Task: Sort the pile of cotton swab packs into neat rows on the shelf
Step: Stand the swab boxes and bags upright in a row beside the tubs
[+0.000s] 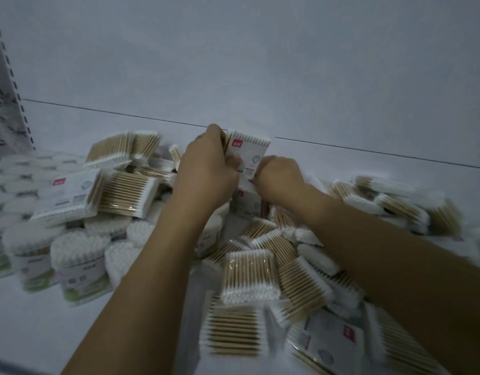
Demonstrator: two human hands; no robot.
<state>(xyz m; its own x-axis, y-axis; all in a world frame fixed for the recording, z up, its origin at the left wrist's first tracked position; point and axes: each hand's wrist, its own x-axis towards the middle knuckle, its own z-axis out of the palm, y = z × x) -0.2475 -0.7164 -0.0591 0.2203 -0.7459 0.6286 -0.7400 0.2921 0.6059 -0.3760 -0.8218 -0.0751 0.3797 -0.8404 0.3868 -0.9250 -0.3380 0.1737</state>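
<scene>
Head view. The white shelf (pixel 71 334) runs back to a thin dark seam where it meets the plain back wall (pixel 233 63). A slotted upright (pixel 14 85) closes the left end. The pile (pixel 249 274) of cotton swab packs sprawls from the left middle across to the right edge, thickest toward the front right corner. Round tubs (pixel 79 253) of swabs stand crowded at the pile's front left. Bare shelf shows in the front left corner and in a strip along the back edge behind the pile, wider to the right.

Both forearms reach in from the front edge and meet near the back middle. The left hand (pixel 206 169), knuckles up, has its fingers wrapped round the left side of the held pack (pixel 251 147), which stands upright above the pile near the back seam with its white tips uppermost. The right hand (pixel 279 177) is curled with its knuckles up at that pack's lower right corner. Its fingertips are hidden and blurred, so I cannot tell whether it grips this pack or the lower pack (pixel 245 203) just beneath.

The held pack carries a small red tag with white characters too blurred to read, and a pale round mark. The same red tag shows on a left pack (pixel 68 196) and a front right pack (pixel 330 336). The tubs wear green-banded labels, unreadable.
</scene>
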